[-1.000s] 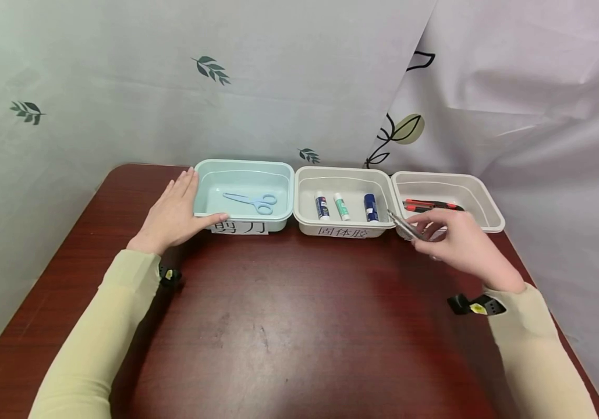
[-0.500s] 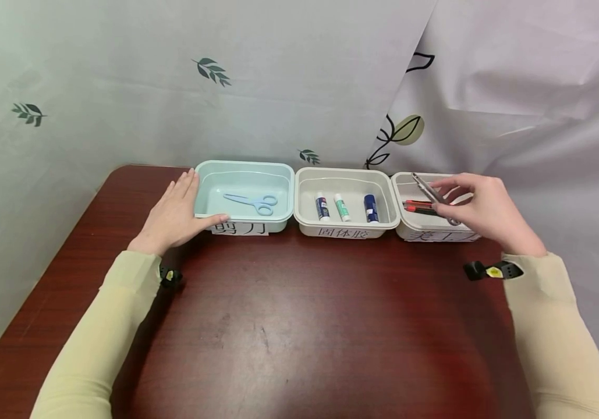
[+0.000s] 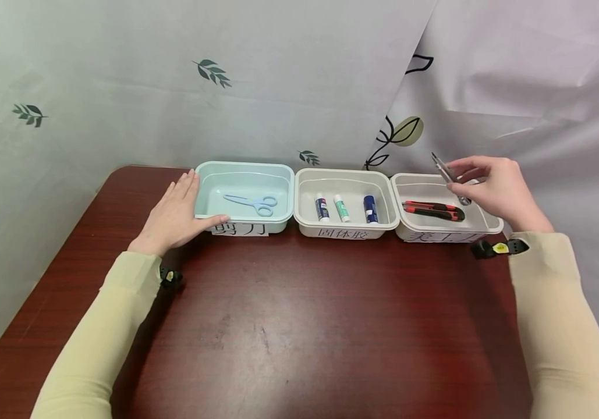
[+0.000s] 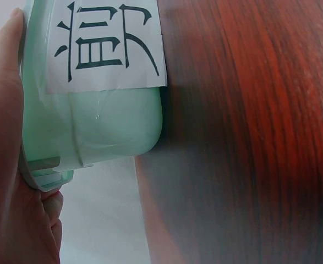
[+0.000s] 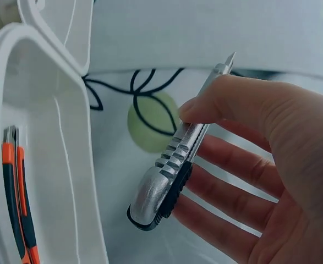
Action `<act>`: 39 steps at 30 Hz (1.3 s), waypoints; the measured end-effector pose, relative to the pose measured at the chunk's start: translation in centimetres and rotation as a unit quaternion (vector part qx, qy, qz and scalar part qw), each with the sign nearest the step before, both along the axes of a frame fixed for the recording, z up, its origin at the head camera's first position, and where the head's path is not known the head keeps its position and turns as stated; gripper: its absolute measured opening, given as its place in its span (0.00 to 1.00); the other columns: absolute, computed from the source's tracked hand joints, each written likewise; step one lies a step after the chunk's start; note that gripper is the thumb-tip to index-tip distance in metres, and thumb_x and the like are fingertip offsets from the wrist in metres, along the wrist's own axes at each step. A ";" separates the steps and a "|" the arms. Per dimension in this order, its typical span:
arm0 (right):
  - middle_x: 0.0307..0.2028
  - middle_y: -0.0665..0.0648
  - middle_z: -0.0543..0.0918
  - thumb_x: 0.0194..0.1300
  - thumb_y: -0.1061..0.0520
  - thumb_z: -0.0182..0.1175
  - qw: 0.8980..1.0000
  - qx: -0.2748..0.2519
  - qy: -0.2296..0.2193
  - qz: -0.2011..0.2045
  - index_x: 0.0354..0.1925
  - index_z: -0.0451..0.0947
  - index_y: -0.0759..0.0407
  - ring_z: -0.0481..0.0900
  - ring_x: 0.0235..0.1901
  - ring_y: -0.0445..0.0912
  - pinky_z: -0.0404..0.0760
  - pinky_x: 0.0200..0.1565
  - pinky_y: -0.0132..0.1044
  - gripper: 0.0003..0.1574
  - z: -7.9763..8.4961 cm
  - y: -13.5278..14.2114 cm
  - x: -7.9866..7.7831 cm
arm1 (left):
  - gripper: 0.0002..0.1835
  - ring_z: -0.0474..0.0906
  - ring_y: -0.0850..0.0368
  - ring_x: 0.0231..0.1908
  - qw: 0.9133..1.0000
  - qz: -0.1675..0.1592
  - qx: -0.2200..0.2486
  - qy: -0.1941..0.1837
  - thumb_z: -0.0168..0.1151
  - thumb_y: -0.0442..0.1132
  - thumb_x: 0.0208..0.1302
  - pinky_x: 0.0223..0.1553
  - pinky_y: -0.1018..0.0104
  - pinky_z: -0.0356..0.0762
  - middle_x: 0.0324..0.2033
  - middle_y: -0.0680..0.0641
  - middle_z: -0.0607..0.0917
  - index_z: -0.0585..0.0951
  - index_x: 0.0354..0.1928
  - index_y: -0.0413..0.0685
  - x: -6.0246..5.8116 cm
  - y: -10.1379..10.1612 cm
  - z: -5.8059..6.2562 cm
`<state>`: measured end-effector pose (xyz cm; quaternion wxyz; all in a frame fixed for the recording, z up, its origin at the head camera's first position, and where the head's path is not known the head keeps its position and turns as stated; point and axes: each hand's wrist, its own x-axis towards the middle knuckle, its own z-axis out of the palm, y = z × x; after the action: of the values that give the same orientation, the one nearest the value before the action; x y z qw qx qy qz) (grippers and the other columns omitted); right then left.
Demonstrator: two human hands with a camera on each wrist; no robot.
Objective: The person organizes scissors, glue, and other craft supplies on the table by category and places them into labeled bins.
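Note:
My right hand (image 3: 495, 189) pinches a silver utility knife (image 5: 175, 157) between thumb and fingers, above the right-hand white bin (image 3: 488, 226). In the right wrist view its blade tip points up, and the dark end hangs low. Inside that bin lie red-and-black utility knives (image 3: 435, 211). My left hand (image 3: 170, 215) rests along the left end of the light blue bin (image 3: 278, 223), its thumb over the front rim and its fingers at the side. Light blue scissors (image 3: 252, 202) lie in this bin.
Between them stands a middle white bin (image 3: 304, 223) with a navy-and-white glue stick (image 3: 322, 208), a green one (image 3: 341, 208) and a dark blue one (image 3: 370, 209). Paper labels (image 4: 106, 44) are on the bin fronts. A patterned cloth (image 3: 257, 116) hangs behind the dark red table (image 3: 289, 314).
My right hand has carried the silver utility knife right and up, from beside the middle bin to above the right-hand bin. The left hand has stayed in place.

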<state>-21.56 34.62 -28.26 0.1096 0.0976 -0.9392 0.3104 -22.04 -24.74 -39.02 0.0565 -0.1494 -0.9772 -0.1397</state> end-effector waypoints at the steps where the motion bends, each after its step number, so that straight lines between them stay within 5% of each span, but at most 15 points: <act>1: 0.32 0.48 0.89 0.59 0.60 0.75 1.000 0.000 -0.005 -0.002 0.53 0.87 0.57 0.83 0.30 0.31 0.75 0.32 0.22 0.22 0.0 0.1 -0.2 | 0.65 0.39 0.40 0.78 1.000 0.000 0.000 0.001 0.56 0.76 0.62 0.77 0.49 0.35 0.78 0.32 0.45 0.43 0.79 0.31 0.0 0.0 0.0; 14: 0.36 0.60 0.89 0.59 0.61 0.74 0.998 0.050 -0.049 -0.002 0.54 0.86 0.60 0.81 0.28 0.25 0.72 0.31 0.23 0.23 -3.4 2.7 -3.0 | 0.65 0.40 0.39 0.78 1.000 0.001 0.002 0.001 0.56 0.76 0.62 0.77 0.49 0.35 0.78 0.32 0.46 0.43 0.79 0.31 -0.1 0.0 -0.1; 25: 0.31 0.56 0.87 0.54 0.64 0.73 0.991 0.105 -0.080 0.029 0.48 0.88 0.62 0.83 0.28 0.39 0.72 0.29 0.27 0.20 -7.4 3.8 -3.9 | 0.65 0.40 0.39 0.78 1.000 0.000 0.001 0.000 0.56 0.76 0.62 0.77 0.52 0.32 0.78 0.32 0.45 0.43 0.79 0.31 -0.1 -0.1 -0.1; 33: 0.31 0.57 0.88 0.56 0.64 0.71 0.989 0.115 -0.092 0.030 0.44 0.88 0.64 0.80 0.28 0.41 0.73 0.27 0.31 0.15 -8.0 4.4 -3.8 | 0.65 0.40 0.39 0.78 1.000 -0.002 0.001 0.001 0.56 0.76 0.62 0.77 0.52 0.31 0.78 0.32 0.45 0.43 0.79 0.30 -0.1 0.0 -0.1; 39: 0.41 0.66 0.88 0.62 0.62 0.68 0.989 0.107 -0.104 0.002 0.52 0.85 0.67 0.87 0.34 0.47 0.72 0.31 0.25 0.20 -7.5 4.2 -3.4 | 0.65 0.39 0.40 0.78 1.000 0.000 -0.001 0.000 0.55 0.76 0.62 0.77 0.52 0.32 0.78 0.32 0.45 0.43 0.79 0.30 0.0 0.0 0.0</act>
<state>-25.00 38.79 -35.76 -0.0003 0.0777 -0.9731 0.2168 -22.03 -24.78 -39.02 0.0562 -0.1492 -0.9774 -0.1386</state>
